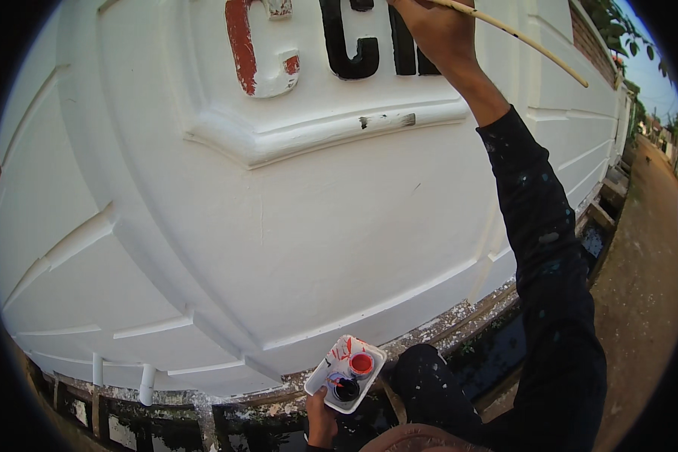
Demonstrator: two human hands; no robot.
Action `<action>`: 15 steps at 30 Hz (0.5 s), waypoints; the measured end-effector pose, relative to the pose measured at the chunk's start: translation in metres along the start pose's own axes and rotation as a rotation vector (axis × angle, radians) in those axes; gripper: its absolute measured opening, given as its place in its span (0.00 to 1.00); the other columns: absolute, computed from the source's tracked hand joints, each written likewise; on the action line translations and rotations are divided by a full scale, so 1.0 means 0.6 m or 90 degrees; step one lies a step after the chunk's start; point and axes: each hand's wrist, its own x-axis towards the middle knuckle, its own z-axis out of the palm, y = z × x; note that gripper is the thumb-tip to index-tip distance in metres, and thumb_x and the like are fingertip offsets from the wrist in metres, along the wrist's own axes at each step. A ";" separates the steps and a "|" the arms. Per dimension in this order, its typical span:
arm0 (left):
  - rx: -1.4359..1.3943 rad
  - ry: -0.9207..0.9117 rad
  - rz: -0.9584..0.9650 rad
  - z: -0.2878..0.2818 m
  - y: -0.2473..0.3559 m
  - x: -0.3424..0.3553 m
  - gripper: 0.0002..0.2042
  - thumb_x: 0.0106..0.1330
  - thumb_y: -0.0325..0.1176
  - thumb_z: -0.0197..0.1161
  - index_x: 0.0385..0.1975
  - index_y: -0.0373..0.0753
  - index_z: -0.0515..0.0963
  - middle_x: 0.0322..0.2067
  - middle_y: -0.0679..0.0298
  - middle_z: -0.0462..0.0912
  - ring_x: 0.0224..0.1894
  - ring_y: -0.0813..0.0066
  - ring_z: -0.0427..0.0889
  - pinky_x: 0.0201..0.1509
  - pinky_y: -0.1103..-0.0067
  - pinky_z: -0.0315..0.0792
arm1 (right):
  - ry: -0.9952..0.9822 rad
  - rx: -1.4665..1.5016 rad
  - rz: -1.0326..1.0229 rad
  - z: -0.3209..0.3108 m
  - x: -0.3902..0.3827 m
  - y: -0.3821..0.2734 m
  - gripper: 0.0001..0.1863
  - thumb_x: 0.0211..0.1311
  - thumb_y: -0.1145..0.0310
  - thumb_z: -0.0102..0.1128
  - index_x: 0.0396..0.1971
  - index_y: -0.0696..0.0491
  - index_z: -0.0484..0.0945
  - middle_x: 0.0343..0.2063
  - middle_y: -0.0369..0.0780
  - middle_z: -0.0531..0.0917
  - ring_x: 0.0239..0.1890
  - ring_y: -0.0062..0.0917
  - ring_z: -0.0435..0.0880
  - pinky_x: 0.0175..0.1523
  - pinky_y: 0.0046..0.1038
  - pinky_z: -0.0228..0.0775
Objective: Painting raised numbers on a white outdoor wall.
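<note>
My right hand, raised to the top of the view, is closed round a long thin paintbrush. Its pale wooden handle points out to the right; the bristles are hidden behind the hand. Beside the hand is a black raised letter on the white wall. Another black letter stands to its left, then a partly white, partly red-brown letter. Low in the view, my left hand grips the edge of a white tray. In it sit a cup of red paint and a cup of black paint.
A moulded ledge with a dark smear runs below the letters. Along the wall's foot lies a dark water ditch with concrete cross-beams. White pipes stick out at lower left. A dirt road stretches along the right.
</note>
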 end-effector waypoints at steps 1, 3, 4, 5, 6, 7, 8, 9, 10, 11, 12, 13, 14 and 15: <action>-0.001 0.000 0.001 -0.006 -0.005 0.003 0.24 0.65 0.33 0.55 0.61 0.33 0.66 0.53 0.56 0.77 0.54 0.63 0.79 0.56 0.68 0.76 | 0.021 0.028 -0.002 0.009 0.012 0.000 0.09 0.59 0.78 0.65 0.26 0.55 0.71 0.22 0.36 0.79 0.25 0.16 0.78 0.31 0.20 0.68; 0.002 -0.001 0.021 -0.016 -0.018 0.012 0.23 0.64 0.32 0.55 0.60 0.33 0.66 0.53 0.55 0.77 0.53 0.62 0.80 0.55 0.67 0.77 | 0.016 -0.046 -0.024 0.017 0.019 0.000 0.10 0.58 0.78 0.65 0.26 0.56 0.71 0.22 0.37 0.79 0.26 0.17 0.78 0.31 0.20 0.68; 0.001 -0.002 0.021 -0.015 -0.021 0.012 0.23 0.64 0.32 0.55 0.60 0.33 0.66 0.53 0.55 0.77 0.53 0.62 0.80 0.55 0.67 0.77 | -0.041 -0.026 -0.014 0.020 0.016 0.004 0.10 0.58 0.78 0.66 0.26 0.56 0.71 0.22 0.37 0.79 0.26 0.17 0.78 0.31 0.21 0.68; -0.002 -0.003 0.017 -0.014 -0.023 0.011 0.23 0.64 0.32 0.55 0.60 0.34 0.67 0.52 0.55 0.77 0.53 0.62 0.80 0.54 0.66 0.77 | -0.099 -0.007 -0.004 0.024 0.011 0.008 0.09 0.58 0.78 0.66 0.26 0.57 0.71 0.21 0.37 0.79 0.26 0.18 0.78 0.31 0.21 0.69; -0.006 0.000 0.014 -0.013 -0.022 0.007 0.23 0.64 0.32 0.55 0.59 0.34 0.67 0.52 0.55 0.77 0.53 0.62 0.80 0.53 0.65 0.78 | -0.109 -0.093 -0.090 0.024 -0.006 0.013 0.09 0.57 0.79 0.66 0.26 0.57 0.71 0.21 0.37 0.79 0.25 0.18 0.77 0.31 0.23 0.69; -0.007 0.000 0.015 -0.013 -0.022 0.005 0.23 0.64 0.32 0.55 0.59 0.34 0.67 0.52 0.55 0.77 0.53 0.62 0.80 0.53 0.65 0.78 | -0.160 -0.127 -0.082 0.015 -0.025 0.019 0.08 0.57 0.77 0.66 0.25 0.55 0.74 0.24 0.37 0.84 0.30 0.20 0.87 0.34 0.18 0.78; -0.001 0.001 0.005 -0.014 -0.022 0.002 0.23 0.64 0.32 0.54 0.60 0.34 0.67 0.51 0.55 0.77 0.52 0.62 0.80 0.53 0.64 0.78 | -0.181 -0.105 -0.074 0.009 -0.049 0.024 0.08 0.57 0.76 0.67 0.25 0.55 0.74 0.24 0.36 0.84 0.29 0.19 0.86 0.33 0.18 0.77; 0.005 0.005 -0.005 -0.012 -0.019 0.000 0.23 0.64 0.32 0.54 0.60 0.33 0.67 0.51 0.55 0.78 0.52 0.62 0.80 0.52 0.63 0.79 | -0.202 -0.082 -0.065 0.005 -0.063 0.021 0.08 0.57 0.75 0.67 0.25 0.54 0.74 0.23 0.35 0.84 0.28 0.18 0.86 0.31 0.18 0.76; 0.004 0.006 -0.003 -0.009 -0.016 -0.004 0.23 0.64 0.32 0.54 0.60 0.33 0.67 0.51 0.55 0.78 0.52 0.62 0.80 0.52 0.63 0.79 | -0.201 -0.080 -0.066 -0.002 -0.067 0.022 0.08 0.57 0.75 0.67 0.25 0.54 0.74 0.23 0.35 0.84 0.28 0.18 0.86 0.31 0.18 0.76; 0.005 0.008 -0.009 -0.004 -0.012 -0.007 0.27 0.61 0.35 0.57 0.60 0.31 0.66 0.52 0.53 0.77 0.54 0.58 0.79 0.57 0.62 0.75 | -0.178 -0.071 -0.063 -0.010 -0.067 0.023 0.08 0.57 0.75 0.67 0.25 0.55 0.74 0.23 0.35 0.84 0.28 0.18 0.86 0.31 0.18 0.75; 0.006 0.007 -0.017 0.001 -0.009 -0.009 0.31 0.57 0.38 0.60 0.61 0.29 0.66 0.53 0.51 0.77 0.55 0.55 0.79 0.62 0.61 0.72 | -0.156 -0.067 -0.061 -0.016 -0.061 0.015 0.08 0.56 0.74 0.67 0.25 0.55 0.74 0.23 0.35 0.85 0.27 0.18 0.86 0.30 0.18 0.75; 0.007 0.004 -0.018 -0.001 -0.012 -0.004 0.31 0.57 0.38 0.60 0.61 0.29 0.66 0.53 0.51 0.77 0.55 0.55 0.79 0.62 0.61 0.72 | -0.156 -0.069 -0.061 -0.014 -0.045 0.011 0.08 0.56 0.74 0.67 0.25 0.55 0.74 0.23 0.35 0.85 0.27 0.18 0.86 0.30 0.18 0.75; -0.003 -0.008 -0.008 -0.009 -0.018 0.003 0.32 0.57 0.38 0.60 0.61 0.29 0.66 0.53 0.51 0.77 0.55 0.54 0.79 0.63 0.61 0.71 | -0.076 -0.048 -0.057 -0.006 -0.020 0.001 0.09 0.56 0.76 0.67 0.25 0.56 0.73 0.22 0.36 0.82 0.26 0.19 0.81 0.31 0.21 0.72; -0.013 -0.019 0.003 -0.019 -0.024 0.008 0.32 0.57 0.38 0.60 0.61 0.30 0.66 0.53 0.51 0.77 0.55 0.54 0.79 0.63 0.61 0.71 | 0.005 -0.025 -0.052 0.003 -0.002 0.000 0.10 0.56 0.78 0.66 0.26 0.57 0.71 0.21 0.38 0.79 0.25 0.20 0.77 0.32 0.24 0.70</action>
